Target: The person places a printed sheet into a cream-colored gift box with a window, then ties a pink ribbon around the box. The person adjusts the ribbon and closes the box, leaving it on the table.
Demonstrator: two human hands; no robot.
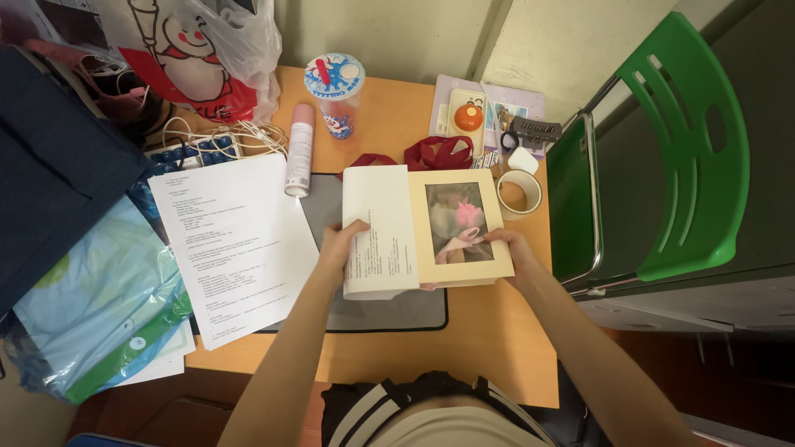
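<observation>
— Orange wood fills the view: a small counter (497,339) pushed against a pale wall, seen from above. What am I holding?

— I hold an open book (422,230) above a dark grey mat (397,310) near the counter's middle. My left hand (341,245) grips the left edge, fingers (358,228) closed on the white text page. My right hand (515,248) clasps the right edge, fingers closed on the cream page, which shows a blurred pink picture.

— And around the book?

— Just left of it lies a printed white sheet (228,248), partly over the mat. Behind that rests a pink spray can (299,149) on its side, then a lidded drink cup (334,93) standing upright. A dark red ribbon (439,153) sits just behind the book, and a roll of tape (519,192) lies beside its right corner. Farther left is a blue plastic folder (99,306); a green chair (679,157) stands to the right of the counter.
</observation>
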